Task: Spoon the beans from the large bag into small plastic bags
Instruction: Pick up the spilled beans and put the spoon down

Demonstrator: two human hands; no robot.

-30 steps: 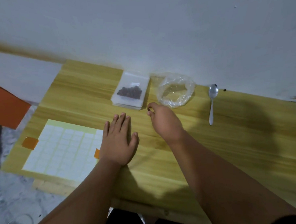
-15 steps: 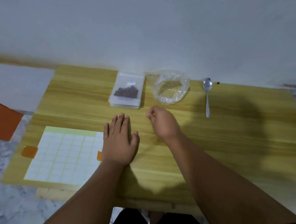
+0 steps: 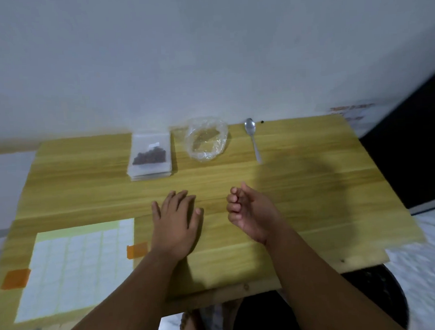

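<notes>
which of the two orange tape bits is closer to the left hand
The orange tape piece on the grid sheet's right edge, right beside the left hand's wrist. The other orange tape piece sits on the sheet's far left edge.

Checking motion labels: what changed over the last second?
The right hand pulled back from beside the clear bag toward the person, fingers curled, holding nothing visible. The left hand stayed flat on the table; spoon and bean pouch unmoved.
</notes>
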